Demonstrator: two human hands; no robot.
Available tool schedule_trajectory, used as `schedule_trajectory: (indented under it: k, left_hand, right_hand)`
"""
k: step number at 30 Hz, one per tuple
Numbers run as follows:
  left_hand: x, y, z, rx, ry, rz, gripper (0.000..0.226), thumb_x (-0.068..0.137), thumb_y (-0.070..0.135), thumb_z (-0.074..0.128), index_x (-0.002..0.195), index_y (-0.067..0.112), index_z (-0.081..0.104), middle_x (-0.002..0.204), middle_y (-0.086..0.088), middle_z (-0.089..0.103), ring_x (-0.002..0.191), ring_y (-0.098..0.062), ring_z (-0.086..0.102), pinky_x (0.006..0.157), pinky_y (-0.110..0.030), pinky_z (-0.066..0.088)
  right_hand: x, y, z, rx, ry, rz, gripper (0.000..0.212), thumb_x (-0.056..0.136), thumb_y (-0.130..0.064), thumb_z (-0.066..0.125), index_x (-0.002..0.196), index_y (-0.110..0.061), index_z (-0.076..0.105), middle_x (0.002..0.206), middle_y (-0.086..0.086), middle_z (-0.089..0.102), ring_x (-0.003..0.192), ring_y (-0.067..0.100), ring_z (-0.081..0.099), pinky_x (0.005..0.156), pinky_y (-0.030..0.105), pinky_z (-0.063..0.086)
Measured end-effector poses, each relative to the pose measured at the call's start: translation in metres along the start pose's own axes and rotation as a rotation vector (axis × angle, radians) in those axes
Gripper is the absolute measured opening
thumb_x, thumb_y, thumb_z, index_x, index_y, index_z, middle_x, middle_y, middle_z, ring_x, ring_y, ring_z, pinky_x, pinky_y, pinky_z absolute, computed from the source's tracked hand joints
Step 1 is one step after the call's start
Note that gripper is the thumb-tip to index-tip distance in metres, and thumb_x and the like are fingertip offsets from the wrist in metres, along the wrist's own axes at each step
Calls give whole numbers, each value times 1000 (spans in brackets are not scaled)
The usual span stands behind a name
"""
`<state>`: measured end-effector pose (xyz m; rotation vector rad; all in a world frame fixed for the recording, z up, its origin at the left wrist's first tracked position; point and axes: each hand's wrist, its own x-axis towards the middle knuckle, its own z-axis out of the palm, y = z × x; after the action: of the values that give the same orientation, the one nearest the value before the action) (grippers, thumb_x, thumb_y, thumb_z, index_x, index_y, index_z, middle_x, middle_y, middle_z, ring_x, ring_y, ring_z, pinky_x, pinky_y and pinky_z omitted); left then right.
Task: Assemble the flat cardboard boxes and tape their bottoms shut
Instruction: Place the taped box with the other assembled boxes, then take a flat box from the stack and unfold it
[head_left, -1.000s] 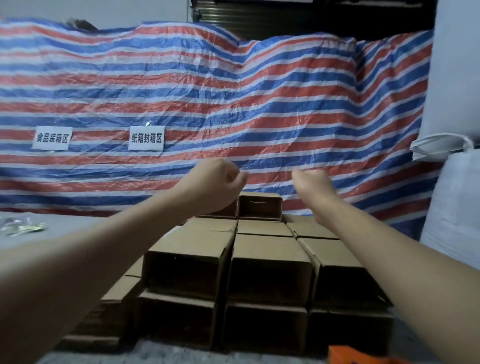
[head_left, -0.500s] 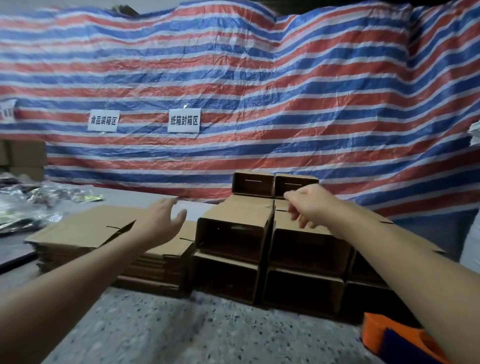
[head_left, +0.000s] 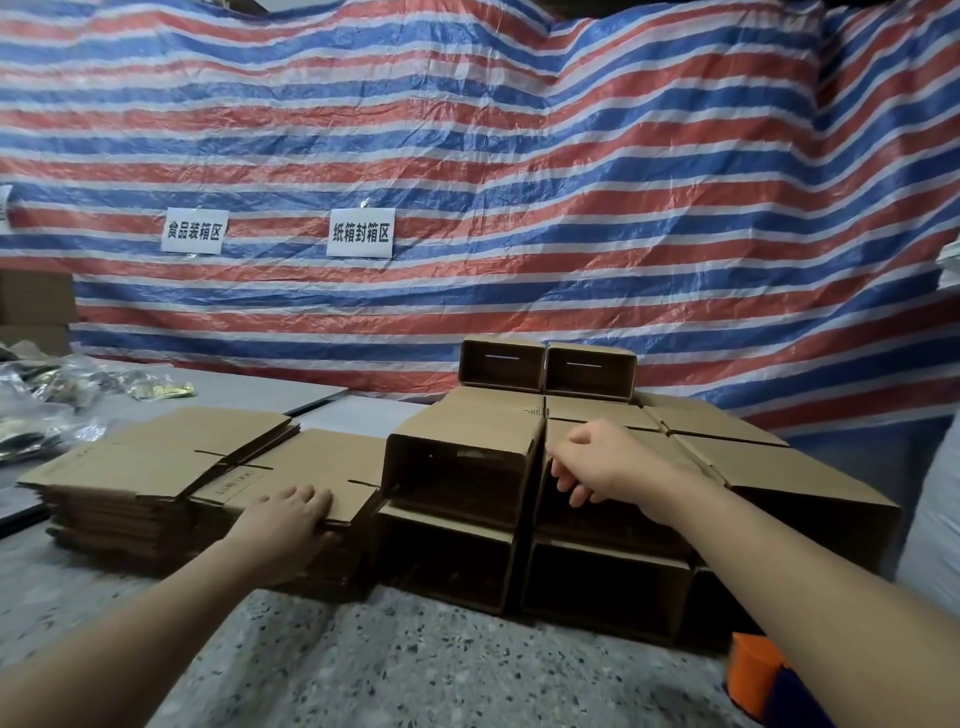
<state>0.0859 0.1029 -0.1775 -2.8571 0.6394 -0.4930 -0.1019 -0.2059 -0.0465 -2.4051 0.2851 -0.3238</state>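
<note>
Two piles of flat cardboard boxes (head_left: 166, 462) lie on the left of the speckled table (head_left: 415, 670). My left hand (head_left: 288, 525) rests on the near edge of the top flat box (head_left: 317, 462) of the right pile, fingers curled over that edge. Assembled boxes (head_left: 462, 467) are stacked on their sides to the right, open ends facing me. My right hand (head_left: 608, 462) hovers loosely curled in front of the upper middle assembled box, holding nothing. An orange and blue tape dispenser (head_left: 753, 680) peeks out beside my right forearm.
A red, white and blue striped tarp (head_left: 519, 156) hangs behind the table with two white paper signs (head_left: 361, 233). Crinkled plastic bags (head_left: 47, 395) lie at the far left. More brown boxes (head_left: 36, 301) stand at the left edge.
My view has swung left and down. My left hand has dropped from mid-air onto the flat box pile. My right hand has lowered toward the front of the assembled boxes.
</note>
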Motion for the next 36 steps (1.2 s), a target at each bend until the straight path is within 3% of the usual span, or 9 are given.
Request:
schedule_trajectory:
  k: [7,11,14,19,24,27,30,33,36]
  left_hand:
    - [-2,8,-10,25,109,4,34,95,55,46,112,26,54,111,7,63,101,-16,61,75,-29,41]
    - [-4,5,-16,-12,106,20,26,95,48,51,106,25,58,106,6,65,93,-14,61,67,-26,42]
    - [-6,0,-17,-41,83,36,28,92,52,55,103,27,60,104,9,66,82,-9,53,53,-20,31]
    - [-9,-11,-14,-103,118,32,45,93,60,47,121,27,60,118,9,65,102,-15,61,79,-29,50]
    - [-11,-18,-24,-303,132,-7,45,96,54,48,128,24,57,123,2,64,103,-17,62,83,-33,53]
    - [-8,-15,-32,-258,213,-57,48,102,44,35,146,25,37,131,-4,61,108,-25,63,79,-36,51]
    - [-2,-11,-41,-235,283,-127,32,101,23,37,132,20,45,109,-7,67,82,-26,63,59,-35,43]
    - [1,-11,-61,-289,375,-185,18,96,6,44,107,16,53,95,-9,66,74,-25,59,62,-38,48]
    - [3,-7,-98,-356,572,-163,14,93,1,51,101,12,55,88,-11,64,64,-25,52,55,-38,42]
  right_hand:
    - [-1,7,5,-7,-36,-5,37,105,-37,47,83,-15,68,85,4,71,65,13,66,64,25,51]
    - [-2,10,7,-12,-40,-8,37,104,-37,47,81,-16,67,84,4,71,62,13,65,62,24,50]
    - [-2,11,7,-26,-46,-6,37,104,-38,47,82,-17,68,84,3,71,63,12,66,61,24,50]
    - [0,11,9,-28,-55,3,37,105,-38,47,84,-16,69,85,3,72,64,12,66,62,24,51]
    - [-1,11,15,-13,-55,10,38,104,-38,47,85,-14,70,83,3,72,61,11,66,61,23,51]
    - [-2,12,15,-4,-55,5,39,105,-37,47,86,-13,70,84,3,72,61,11,65,63,24,51]
    - [-4,10,15,-11,-57,9,39,105,-38,46,86,-13,70,84,3,71,63,12,66,63,24,51]
    - [-5,8,14,-24,-63,3,39,105,-38,46,84,-14,69,84,3,72,65,12,67,63,24,50]
    - [-3,3,4,-19,-28,-20,35,104,-35,49,83,-16,69,82,2,71,69,11,67,64,24,50]
